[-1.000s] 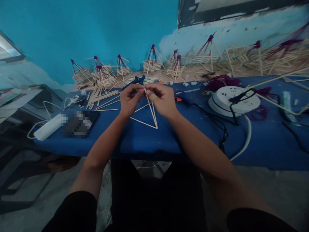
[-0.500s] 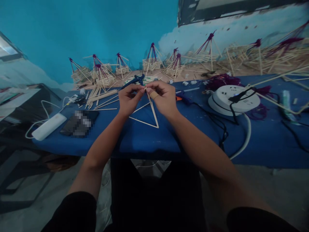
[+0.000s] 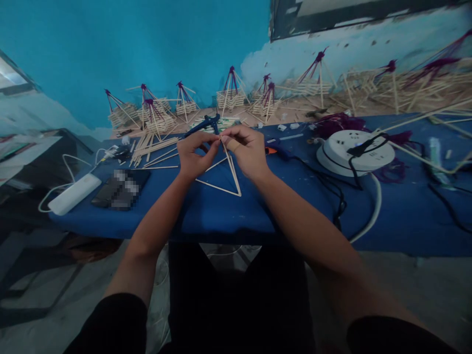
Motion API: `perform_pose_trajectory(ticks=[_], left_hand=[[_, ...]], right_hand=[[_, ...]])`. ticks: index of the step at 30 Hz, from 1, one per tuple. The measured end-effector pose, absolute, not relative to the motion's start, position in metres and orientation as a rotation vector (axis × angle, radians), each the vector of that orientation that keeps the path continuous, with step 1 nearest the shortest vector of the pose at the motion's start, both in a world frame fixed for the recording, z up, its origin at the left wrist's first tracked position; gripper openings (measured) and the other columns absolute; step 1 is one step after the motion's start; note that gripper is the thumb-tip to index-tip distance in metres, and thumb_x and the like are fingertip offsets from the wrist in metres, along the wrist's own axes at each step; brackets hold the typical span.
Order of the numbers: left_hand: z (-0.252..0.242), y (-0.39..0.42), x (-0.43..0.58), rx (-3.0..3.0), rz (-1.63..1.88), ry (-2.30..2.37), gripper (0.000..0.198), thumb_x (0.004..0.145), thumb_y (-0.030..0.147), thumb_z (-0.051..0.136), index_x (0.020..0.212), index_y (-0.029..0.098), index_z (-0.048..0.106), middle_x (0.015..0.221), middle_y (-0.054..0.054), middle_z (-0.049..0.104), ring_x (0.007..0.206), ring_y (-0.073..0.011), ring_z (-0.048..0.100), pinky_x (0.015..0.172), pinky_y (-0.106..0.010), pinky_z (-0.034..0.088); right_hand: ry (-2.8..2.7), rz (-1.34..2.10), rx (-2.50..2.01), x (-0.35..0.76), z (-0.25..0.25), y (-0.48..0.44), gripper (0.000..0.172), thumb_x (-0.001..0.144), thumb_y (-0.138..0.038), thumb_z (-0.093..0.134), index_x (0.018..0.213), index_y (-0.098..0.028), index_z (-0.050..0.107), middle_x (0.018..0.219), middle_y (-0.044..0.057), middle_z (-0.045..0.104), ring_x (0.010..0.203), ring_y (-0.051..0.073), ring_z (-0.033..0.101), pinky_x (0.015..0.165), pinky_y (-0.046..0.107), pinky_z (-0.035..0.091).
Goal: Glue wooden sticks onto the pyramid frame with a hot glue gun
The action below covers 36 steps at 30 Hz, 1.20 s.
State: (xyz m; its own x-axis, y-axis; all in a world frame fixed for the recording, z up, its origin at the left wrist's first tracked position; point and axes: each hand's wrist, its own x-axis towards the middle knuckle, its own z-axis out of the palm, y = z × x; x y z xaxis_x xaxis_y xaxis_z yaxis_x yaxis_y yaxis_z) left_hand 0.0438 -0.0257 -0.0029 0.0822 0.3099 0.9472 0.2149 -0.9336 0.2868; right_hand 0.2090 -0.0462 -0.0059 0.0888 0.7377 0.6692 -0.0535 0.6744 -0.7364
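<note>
Nearest, the sharp corner of a stick frame [image 3: 234,176] is pointed back toward the person's dark-clothed legs [image 3: 239,305]. From it the long axis is directed forward and slightly left, to a tip where both hands are met; neither can be called nearer. The tip is pinched narrowly between thumb and forefinger by the right hand [image 3: 248,153] (a tan band is worn on that thumb). By the left hand [image 3: 193,156], fingertips are brought close at the same tip from the opposite side; whether wood is gripped there cannot be told. Underneath, a blue table cover [image 3: 206,221] is spread. To the left, a partly masked dark item [image 3: 106,191] is laid, with loose sticks [image 3: 157,147] beyond; to the right, a round white power socket [image 3: 332,160] is placed near purple yarn [image 3: 337,124]. Just past the hands, a dark blue tool [image 3: 208,121] is seen. Farthest, stick models [image 3: 231,98] are lined up before a turquoise wall [image 3: 177,39].
</note>
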Motion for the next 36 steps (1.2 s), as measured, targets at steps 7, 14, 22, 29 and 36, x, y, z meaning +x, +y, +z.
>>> perform_pose_trajectory(ticks=[7, 14, 22, 29, 36], left_hand=[[-0.007, -0.023, 0.048, 2.109, 2.019, 0.59, 0.034, 0.098, 0.055, 0.083, 0.092, 0.021, 0.085, 0.076, -0.001, 0.082, 0.062, -0.0094, 0.071, 0.053, -0.019, 0.048], [-0.008, -0.022, 0.048, 2.071, 1.993, 0.62, 0.039, 0.098, 0.061, 0.081, 0.092, 0.022, 0.086, 0.077, -0.002, 0.082, 0.064, -0.0093, 0.07, 0.054, -0.02, 0.048], [-0.007, -0.023, 0.047, 2.11, 1.978, 0.645, 0.04, 0.101, 0.061, 0.078, 0.091, 0.023, 0.085, 0.078, -0.002, 0.082, 0.064, -0.0099, 0.07, 0.055, -0.022, 0.049], [-0.004, -0.024, 0.046, 2.101, 1.978, 0.608, 0.036, 0.1, 0.057, 0.081, 0.09, 0.023, 0.086, 0.079, -0.002, 0.083, 0.064, -0.01, 0.071, 0.054, -0.022, 0.048], [-0.012, -0.014, 0.044, 1.94, 1.874, 0.573, 0.038, 0.091, 0.062, 0.09, 0.091, 0.024, 0.087, 0.083, -0.004, 0.085, 0.069, -0.0121, 0.076, 0.055, -0.021, 0.052]], right_hand=[[-1.364, 0.656, -0.579, 0.209, -0.007, -0.045, 0.009, 0.09, -0.032, 0.083, 0.091, -0.024, 0.083, 0.08, 0.0, 0.072, 0.071, 0.016, 0.066, 0.069, 0.032, 0.056], [-1.362, 0.692, -0.611, 0.21, -0.008, -0.046, 0.01, 0.09, -0.032, 0.083, 0.093, -0.022, 0.084, 0.081, 0.001, 0.075, 0.073, 0.016, 0.07, 0.071, 0.032, 0.059], [-1.37, 0.711, -0.609, 0.21, -0.006, -0.048, 0.018, 0.088, -0.039, 0.087, 0.092, -0.022, 0.083, 0.079, 0.001, 0.074, 0.072, 0.016, 0.069, 0.069, 0.032, 0.058], [-1.349, 0.747, -0.607, 0.211, -0.004, -0.048, 0.016, 0.085, -0.038, 0.089, 0.088, -0.023, 0.085, 0.078, 0.001, 0.076, 0.07, 0.016, 0.069, 0.068, 0.031, 0.058], [-1.315, 0.793, -0.585, 0.21, 0.0, -0.049, 0.015, 0.081, -0.036, 0.091, 0.078, -0.023, 0.085, 0.077, 0.001, 0.077, 0.069, 0.015, 0.069, 0.07, 0.032, 0.058]])
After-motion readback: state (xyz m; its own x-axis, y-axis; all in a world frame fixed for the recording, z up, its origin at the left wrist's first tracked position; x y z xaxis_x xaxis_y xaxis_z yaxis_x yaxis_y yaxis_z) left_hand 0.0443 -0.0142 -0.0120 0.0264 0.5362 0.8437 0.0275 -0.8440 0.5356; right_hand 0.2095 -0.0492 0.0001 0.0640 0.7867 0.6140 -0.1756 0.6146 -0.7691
